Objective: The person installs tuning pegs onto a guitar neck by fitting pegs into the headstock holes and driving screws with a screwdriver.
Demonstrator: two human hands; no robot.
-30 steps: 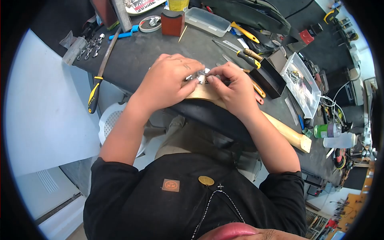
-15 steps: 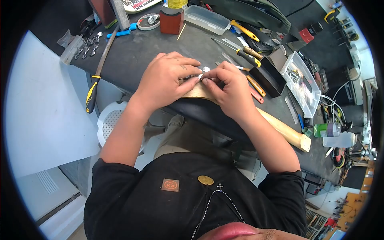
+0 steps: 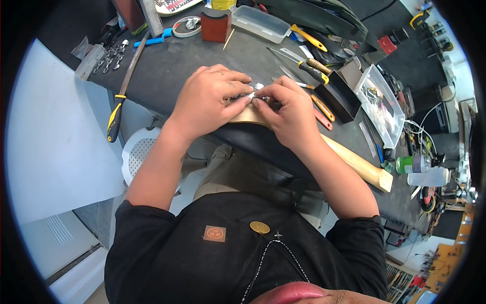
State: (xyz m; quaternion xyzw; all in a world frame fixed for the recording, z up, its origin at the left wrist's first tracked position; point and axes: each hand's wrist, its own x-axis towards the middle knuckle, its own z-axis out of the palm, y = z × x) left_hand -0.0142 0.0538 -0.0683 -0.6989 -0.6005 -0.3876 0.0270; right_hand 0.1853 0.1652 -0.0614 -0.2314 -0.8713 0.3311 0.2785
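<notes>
Workbench [image 3: 169, 73] dark, wooden piece [image 3: 354, 161] along edge, white stool [image 3: 135, 152]

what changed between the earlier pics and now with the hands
The right hand has shifted toward the left hand, nearly closing the gap between their fingertips and covering more of the shiny metal parts. Any new grip or release is hidden. The wooden piece and clear tray stayed put.

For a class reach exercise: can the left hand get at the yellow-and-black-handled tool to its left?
Probably yes: bare benchtop lies between the left hand and the tool, whose handle overhangs. The hand would first have to leave the metal part it is at.
</notes>
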